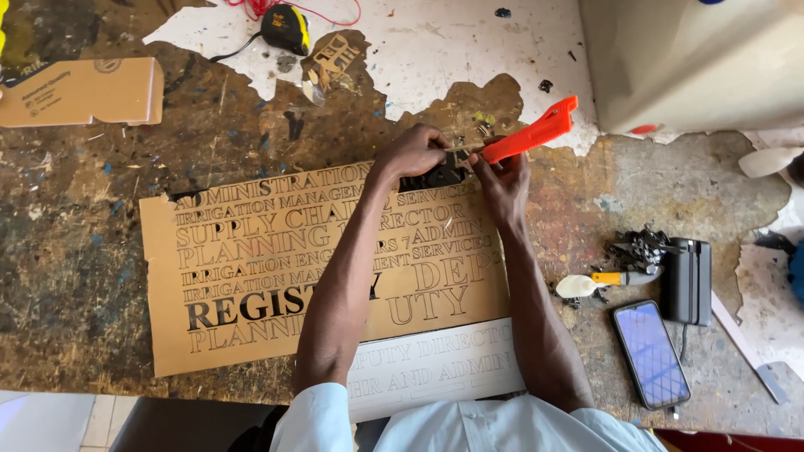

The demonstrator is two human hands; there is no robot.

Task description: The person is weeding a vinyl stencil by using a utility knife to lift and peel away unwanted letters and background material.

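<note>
Fingers [435, 157] of the left hand [412, 152] pinch a black cut-out strip [435, 176] at the brown lettered sheet [251, 276]'s top edge — right hand [501, 172] grips the orange knife [529, 134] w/ blade low. Best approach, probably: shallow angle, slow peel — letters tear easily.

Paint-flecked workbench [100, 276] with brown lettered sheet [251, 276], phone [651, 353], tape measure [285, 28], cardboard box [79, 92].

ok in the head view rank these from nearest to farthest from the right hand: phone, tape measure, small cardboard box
1. Phone: lower right of the right hand, on the bench.
2. Tape measure: upper left, at the bench's far edge.
3. Small cardboard box: far left.
</note>
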